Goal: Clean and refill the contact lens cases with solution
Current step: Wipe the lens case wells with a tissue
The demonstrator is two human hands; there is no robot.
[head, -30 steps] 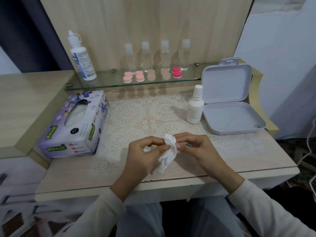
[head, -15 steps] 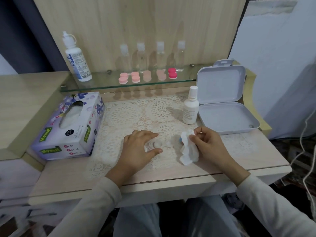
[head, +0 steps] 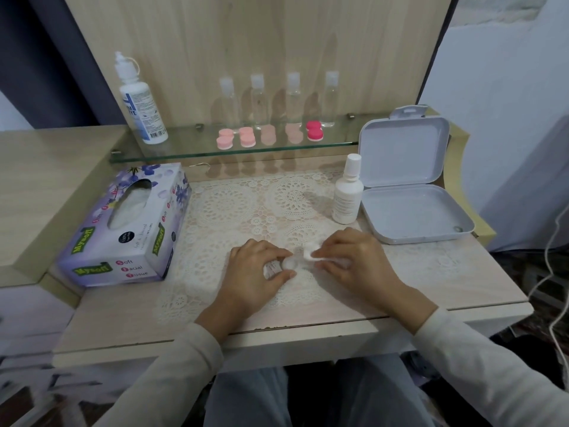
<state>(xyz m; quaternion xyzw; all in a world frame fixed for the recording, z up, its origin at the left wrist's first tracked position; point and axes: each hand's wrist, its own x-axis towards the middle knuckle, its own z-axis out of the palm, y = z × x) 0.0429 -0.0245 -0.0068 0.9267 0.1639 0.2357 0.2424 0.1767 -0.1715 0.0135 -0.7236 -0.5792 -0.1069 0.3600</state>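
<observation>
A clear contact lens case [head: 290, 263] lies on the lace mat [head: 234, 208] in the middle of the desk. My left hand [head: 257, 272] holds its left end between thumb and curled fingers. My right hand [head: 357, 261] pinches a wadded white tissue [head: 308, 254] and presses it on the case's right end; most of the tissue is hidden under the fingers. A small white solution bottle [head: 347, 197] stands capped behind my right hand. A large solution bottle [head: 141, 103] stands on the glass shelf [head: 184, 152].
Several pink lens cases [head: 248, 138] and one red case [head: 314, 131] sit on the shelf before a row of clear bottles [head: 258, 100]. A tissue box [head: 123, 229] lies at the left. An open white plastic box [head: 412, 211] sits at the right.
Both hands came down from mid-air to the mat. The left hand set the case down and holds it there; the right hand brought the tissue, now wadded small, onto the case.
</observation>
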